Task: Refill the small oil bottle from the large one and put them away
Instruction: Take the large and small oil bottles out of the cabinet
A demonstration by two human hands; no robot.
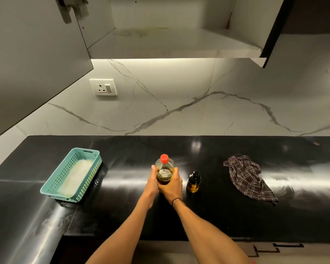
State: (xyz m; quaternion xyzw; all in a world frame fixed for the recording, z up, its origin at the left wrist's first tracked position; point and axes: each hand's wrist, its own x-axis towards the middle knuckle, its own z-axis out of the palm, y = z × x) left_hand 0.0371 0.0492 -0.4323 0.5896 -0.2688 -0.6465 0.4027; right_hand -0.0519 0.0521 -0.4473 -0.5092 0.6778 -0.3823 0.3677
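Red cap [164,158] on clear large bottle [163,173], dark amber oil inside. Small bottle [193,182]: black top, golden oil. Teal perforated basket [88,159], white liner. Dark plaid cloth [249,177]. Glossy black counter [217,206]. White grey-veined marble backsplash [179,96]. White socket [103,87].

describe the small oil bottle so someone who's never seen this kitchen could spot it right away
Start at the black countertop below the open cabinet. Near its middle, both hands grip the large bottle with a red cap; the small oil bottle stands just right of it, before the checked cloth. It is shorter, with a dark top and amber oil at the bottom.
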